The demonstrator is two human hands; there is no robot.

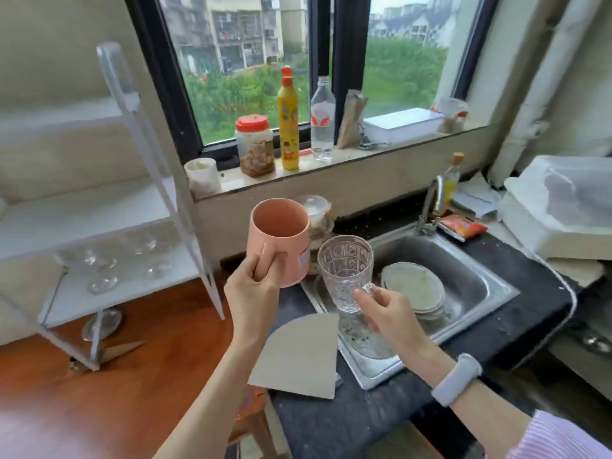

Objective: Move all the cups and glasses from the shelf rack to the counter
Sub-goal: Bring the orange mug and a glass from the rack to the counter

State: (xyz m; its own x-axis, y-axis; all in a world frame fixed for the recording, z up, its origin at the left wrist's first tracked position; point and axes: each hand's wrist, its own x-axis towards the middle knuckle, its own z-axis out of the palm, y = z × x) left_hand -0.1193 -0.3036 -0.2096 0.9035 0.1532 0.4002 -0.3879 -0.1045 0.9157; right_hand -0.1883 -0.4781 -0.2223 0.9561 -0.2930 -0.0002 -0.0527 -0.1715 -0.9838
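Observation:
My left hand [255,289] grips the handle of a pink mug [281,236], held upright above the left end of the dark counter [347,415]. My right hand [387,313] holds a clear patterned glass mug [344,270] by its handle, just right of the pink mug and over the sink's left edge. The white shelf rack [109,226] stands at the left. Several clear glasses [102,283] rest on its lower shelf, blurred.
A steel sink [463,270] holds a stack of plates [414,286]. A piece of cardboard [304,352] lies on the counter's near left. Jars and bottles [288,127] line the window sill. A white tub [559,210] sits at the right.

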